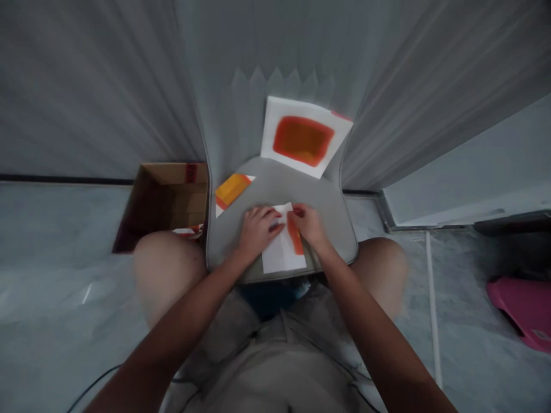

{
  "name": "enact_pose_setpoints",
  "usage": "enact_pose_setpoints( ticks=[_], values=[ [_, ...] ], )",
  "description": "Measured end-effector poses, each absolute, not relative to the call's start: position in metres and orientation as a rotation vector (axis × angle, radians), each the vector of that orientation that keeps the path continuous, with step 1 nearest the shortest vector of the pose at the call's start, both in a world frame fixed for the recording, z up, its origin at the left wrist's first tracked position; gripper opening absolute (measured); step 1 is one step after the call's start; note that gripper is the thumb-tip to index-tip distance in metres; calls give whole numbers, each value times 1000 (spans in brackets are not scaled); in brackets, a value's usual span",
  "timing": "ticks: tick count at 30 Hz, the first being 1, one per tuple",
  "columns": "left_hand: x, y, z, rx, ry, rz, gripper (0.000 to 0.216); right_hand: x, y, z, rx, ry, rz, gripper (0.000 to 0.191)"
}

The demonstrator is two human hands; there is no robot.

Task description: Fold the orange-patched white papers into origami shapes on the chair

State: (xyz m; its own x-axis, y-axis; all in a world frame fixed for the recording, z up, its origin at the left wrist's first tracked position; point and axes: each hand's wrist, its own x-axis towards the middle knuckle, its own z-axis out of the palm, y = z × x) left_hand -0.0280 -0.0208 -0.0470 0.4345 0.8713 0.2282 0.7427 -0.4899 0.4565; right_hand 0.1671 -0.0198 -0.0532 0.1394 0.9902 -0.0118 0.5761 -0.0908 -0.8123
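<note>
A white sheet of paper with an orange stripe (pixel 284 252) lies on a grey seat cushion (pixel 331 218) between my knees. My left hand (pixel 257 229) lies flat on the paper's left part, fingers stretched out and pressing down. My right hand (pixel 307 225) rests at the paper's top right, fingertips pressed on the fold beside the orange stripe. A folded orange and white paper (pixel 231 190) lies on the cushion to the left. A larger white sheet with an orange rectangle (pixel 303 137) leans at the back of the cushion.
An open cardboard box (pixel 166 201) stands on the floor to the left of the cushion. Grey curtains (pixel 107 86) hang behind. A pink object (pixel 523 307) lies on the floor at the right. A cable (pixel 92 387) runs along the floor at the lower left.
</note>
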Motion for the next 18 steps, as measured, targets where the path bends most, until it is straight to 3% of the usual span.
enact_pose_setpoints(
  ticks=[3,8,18],
  values=[
    [-28,-22,-49,2380,1417,683,30,171,-20,-52,-1667,-1559,831,27],
    [-29,-22,-50,2377,1424,687,41,169,-32,-54,-1627,-1665,588,29],
    [-28,-20,-54,2371,1453,669,62,166,-45,-66,-1512,-1767,421,32]
  ],
)
